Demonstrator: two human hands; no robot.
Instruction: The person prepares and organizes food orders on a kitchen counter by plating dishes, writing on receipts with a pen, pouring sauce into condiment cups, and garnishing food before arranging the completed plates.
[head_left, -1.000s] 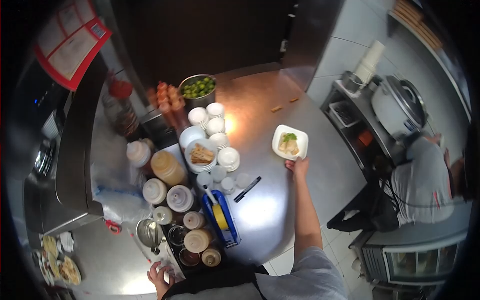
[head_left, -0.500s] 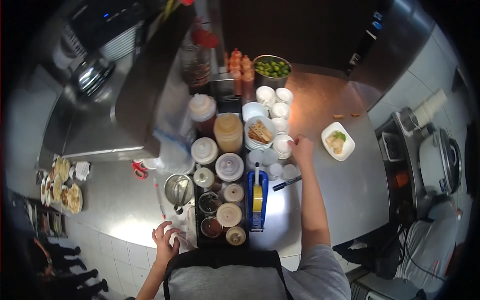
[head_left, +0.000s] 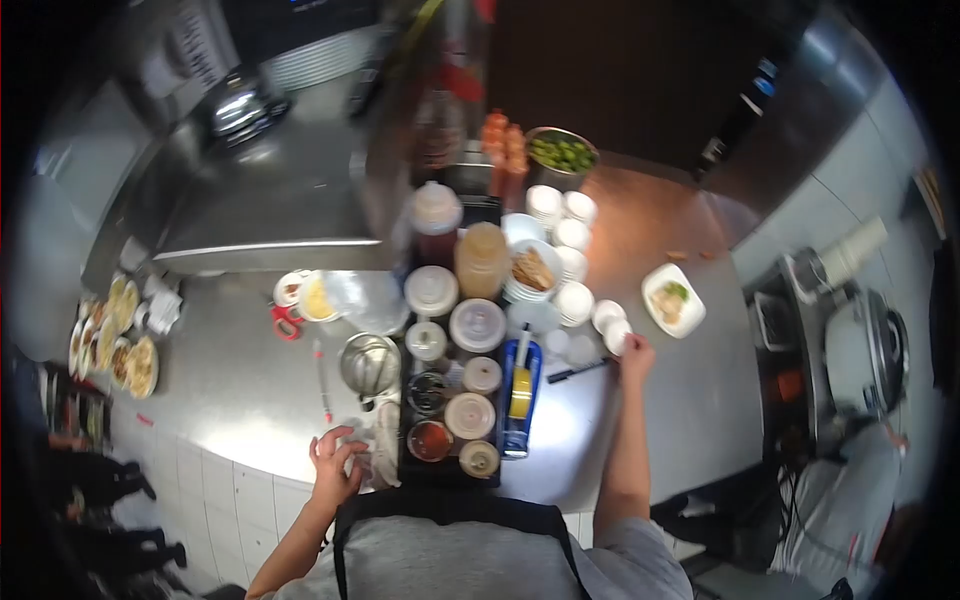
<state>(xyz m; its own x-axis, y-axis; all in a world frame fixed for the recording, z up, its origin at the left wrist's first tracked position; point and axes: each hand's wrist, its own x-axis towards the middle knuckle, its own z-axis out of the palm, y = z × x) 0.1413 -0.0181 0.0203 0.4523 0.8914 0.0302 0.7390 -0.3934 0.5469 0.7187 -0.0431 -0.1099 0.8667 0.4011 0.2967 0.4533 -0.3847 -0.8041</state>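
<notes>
Out to the right, my right hand (head_left: pixel 636 362) is closed on the edge of a small white sauce dish (head_left: pixel 617 337). A second small white dish (head_left: pixel 607 315) lies right beside it, near the stacks of white dishes (head_left: pixel 574 303). My left hand (head_left: pixel 338 464) is over the counter's front edge with its fingers loosely bent and apart, holding nothing. Close to it lies a pale cloth (head_left: pixel 384 440) beside the bottle rack. A square white bowl (head_left: pixel 674 301) with pale food and green garnish stands beyond my right hand. A black marker (head_left: pixel 577 371) lies left of that hand.
Squeeze bottles and jars (head_left: pixel 470 415) fill the middle rack. A blue tape dispenser (head_left: pixel 521 400) stands to its right. A metal pot (head_left: pixel 369 364), red scissors (head_left: pixel 287 322) and plated food (head_left: pixel 140 366) are on the left. A pot of limes (head_left: pixel 561 153) stands behind.
My right hand has moved from the dish stack towards me and slightly right, with a small dish. Two dishes now sit apart from the stacks. The view has shifted a little.
</notes>
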